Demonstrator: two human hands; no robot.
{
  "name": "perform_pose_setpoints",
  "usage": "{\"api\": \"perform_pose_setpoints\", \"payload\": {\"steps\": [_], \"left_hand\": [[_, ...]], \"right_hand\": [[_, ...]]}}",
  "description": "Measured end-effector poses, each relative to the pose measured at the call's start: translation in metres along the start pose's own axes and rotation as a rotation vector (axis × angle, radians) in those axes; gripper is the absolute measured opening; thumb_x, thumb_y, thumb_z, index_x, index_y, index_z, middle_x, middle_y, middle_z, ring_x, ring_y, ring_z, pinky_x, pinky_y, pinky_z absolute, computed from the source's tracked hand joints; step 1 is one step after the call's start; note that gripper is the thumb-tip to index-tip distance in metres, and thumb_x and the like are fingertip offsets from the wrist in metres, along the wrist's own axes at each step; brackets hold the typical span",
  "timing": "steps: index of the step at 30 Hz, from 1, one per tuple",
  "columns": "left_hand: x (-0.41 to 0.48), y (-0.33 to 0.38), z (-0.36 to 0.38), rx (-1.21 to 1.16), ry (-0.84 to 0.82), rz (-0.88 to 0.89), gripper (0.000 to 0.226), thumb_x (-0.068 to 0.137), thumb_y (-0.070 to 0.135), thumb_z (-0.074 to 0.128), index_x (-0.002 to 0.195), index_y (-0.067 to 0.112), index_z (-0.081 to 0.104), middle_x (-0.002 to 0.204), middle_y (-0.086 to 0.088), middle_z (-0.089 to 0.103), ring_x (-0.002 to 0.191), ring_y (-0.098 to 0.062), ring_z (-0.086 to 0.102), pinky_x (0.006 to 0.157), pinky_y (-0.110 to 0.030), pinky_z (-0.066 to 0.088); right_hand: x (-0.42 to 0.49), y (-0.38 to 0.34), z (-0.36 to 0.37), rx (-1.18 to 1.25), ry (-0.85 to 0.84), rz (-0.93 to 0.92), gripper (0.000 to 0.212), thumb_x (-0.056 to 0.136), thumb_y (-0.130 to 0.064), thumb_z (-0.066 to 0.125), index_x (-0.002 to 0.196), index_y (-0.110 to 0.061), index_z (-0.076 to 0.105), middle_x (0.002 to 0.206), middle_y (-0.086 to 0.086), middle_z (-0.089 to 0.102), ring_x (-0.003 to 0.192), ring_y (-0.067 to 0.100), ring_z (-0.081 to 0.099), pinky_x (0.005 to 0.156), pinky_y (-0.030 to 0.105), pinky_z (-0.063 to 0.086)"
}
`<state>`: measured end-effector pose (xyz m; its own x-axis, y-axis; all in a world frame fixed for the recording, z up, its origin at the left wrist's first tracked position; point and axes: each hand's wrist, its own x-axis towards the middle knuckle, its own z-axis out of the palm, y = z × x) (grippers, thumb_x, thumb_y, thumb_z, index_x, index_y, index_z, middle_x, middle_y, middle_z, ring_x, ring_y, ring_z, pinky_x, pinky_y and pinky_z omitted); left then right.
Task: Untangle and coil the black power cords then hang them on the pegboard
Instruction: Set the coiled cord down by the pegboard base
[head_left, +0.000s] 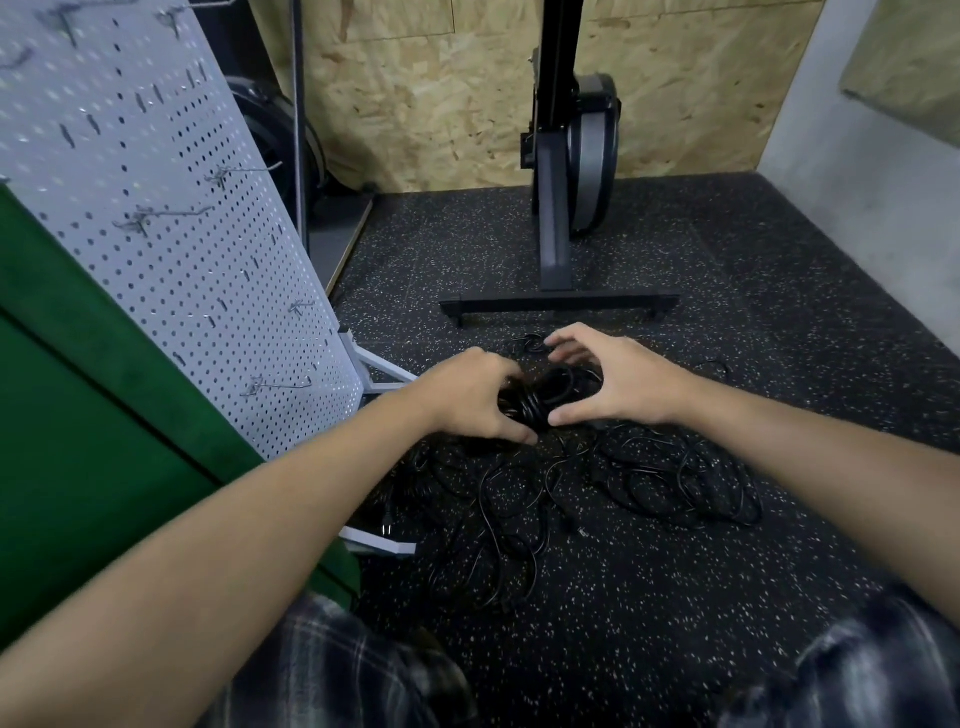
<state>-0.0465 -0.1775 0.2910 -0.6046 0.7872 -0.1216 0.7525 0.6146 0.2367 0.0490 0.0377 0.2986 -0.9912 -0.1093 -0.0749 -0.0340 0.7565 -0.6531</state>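
A tangle of black power cords (649, 478) lies spread on the speckled black floor in front of me. A thicker bundle of black cord (545, 397) sits between my hands. My left hand (467, 400) curls around its left side, thumb pointing toward the middle. My right hand (618, 379) arches over its right side with fingers bent and thumb low; whether it grips the cord is hard to tell. A white pegboard (171, 218) with several metal hooks stands tilted at the left on a white frame.
A green cabinet (88, 415) stands at the near left beside the pegboard. An exercise machine (561, 249) with a flat base bar stands just behind the cords. OSB wall panels close the back. A plug (385, 527) lies by the pegboard's foot.
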Motion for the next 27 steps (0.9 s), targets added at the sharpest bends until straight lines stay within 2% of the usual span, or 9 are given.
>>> {"api": "perform_pose_setpoints", "payload": {"steps": [4,9,11,14,16,21,23,25,27], "left_hand": [[-0.005,-0.034,0.006,-0.005,-0.070,-0.157,0.082,0.066,0.066,0.088,0.130,0.021,0.064,0.122,-0.003,0.068,0.114,-0.023,0.060,0.096,-0.038,0.054],[-0.016,-0.082,0.030,-0.082,-0.050,-0.376,0.086,0.066,0.069,0.087,0.130,0.017,0.065,0.125,0.001,0.069,0.116,-0.021,0.065,0.099,-0.043,0.055],[-0.020,-0.100,0.044,-0.156,-0.029,-0.459,0.076,0.068,0.065,0.088,0.123,0.016,0.068,0.117,0.002,0.070,0.112,-0.020,0.066,0.099,-0.040,0.055],[-0.024,-0.127,0.069,-0.277,0.011,-0.605,0.049,0.072,0.053,0.092,0.096,0.016,0.069,0.092,0.007,0.068,0.093,-0.016,0.067,0.086,-0.031,0.054],[-0.024,-0.143,0.085,-0.321,0.034,-0.702,0.050,0.071,0.054,0.092,0.086,0.013,0.068,0.086,0.006,0.070,0.086,-0.017,0.069,0.084,-0.035,0.058],[-0.018,-0.178,0.119,-0.325,0.071,-0.886,0.062,0.067,0.064,0.090,0.087,0.009,0.068,0.086,-0.007,0.073,0.081,-0.025,0.071,0.078,-0.041,0.062],[-0.014,-0.189,0.130,-0.322,0.105,-0.936,0.062,0.071,0.060,0.090,0.092,0.007,0.066,0.091,-0.009,0.073,0.080,-0.025,0.069,0.075,-0.040,0.060],[-0.012,-0.196,0.141,-0.302,0.124,-0.989,0.061,0.076,0.057,0.088,0.109,0.014,0.060,0.101,-0.007,0.067,0.092,-0.026,0.066,0.082,-0.040,0.057],[-0.006,-0.205,0.153,-0.250,0.154,-1.040,0.074,0.074,0.061,0.087,0.121,0.010,0.061,0.107,-0.008,0.070,0.099,-0.029,0.068,0.083,-0.040,0.059]], "right_hand": [[0.020,0.003,0.014,-0.091,-0.097,0.019,0.101,0.073,-0.049,0.092,0.155,-0.028,0.037,0.154,-0.006,0.049,0.139,0.010,0.046,0.117,0.029,0.035],[0.047,0.023,0.052,-0.218,-0.292,0.101,0.111,0.078,-0.048,0.088,0.162,-0.024,0.019,0.164,0.004,0.036,0.149,0.023,0.037,0.123,0.037,0.032],[0.058,0.031,0.065,-0.214,-0.325,0.130,0.110,0.080,-0.048,0.087,0.163,-0.025,0.017,0.165,0.003,0.033,0.150,0.024,0.035,0.123,0.040,0.032],[0.076,0.042,0.087,-0.213,-0.341,0.138,0.106,0.083,-0.048,0.084,0.163,-0.023,0.018,0.167,0.004,0.031,0.151,0.025,0.034,0.122,0.040,0.032],[0.087,0.048,0.102,-0.212,-0.335,0.127,0.101,0.086,-0.046,0.082,0.162,-0.022,0.020,0.165,0.005,0.033,0.149,0.026,0.036,0.121,0.038,0.033],[0.115,0.063,0.141,-0.195,-0.317,0.142,0.090,0.092,-0.043,0.077,0.162,-0.024,0.023,0.161,0.006,0.037,0.142,0.028,0.045,0.115,0.041,0.042],[0.124,0.071,0.156,-0.182,-0.309,0.152,0.088,0.094,-0.042,0.075,0.162,-0.025,0.023,0.161,0.006,0.038,0.140,0.029,0.047,0.112,0.042,0.045],[0.129,0.079,0.168,-0.148,-0.301,0.168,0.084,0.095,-0.041,0.074,0.161,-0.025,0.025,0.158,0.005,0.041,0.138,0.028,0.048,0.110,0.041,0.046],[0.132,0.087,0.178,-0.118,-0.295,0.188,0.081,0.096,-0.040,0.073,0.161,-0.025,0.027,0.155,0.004,0.044,0.138,0.026,0.049,0.109,0.038,0.046]]}}
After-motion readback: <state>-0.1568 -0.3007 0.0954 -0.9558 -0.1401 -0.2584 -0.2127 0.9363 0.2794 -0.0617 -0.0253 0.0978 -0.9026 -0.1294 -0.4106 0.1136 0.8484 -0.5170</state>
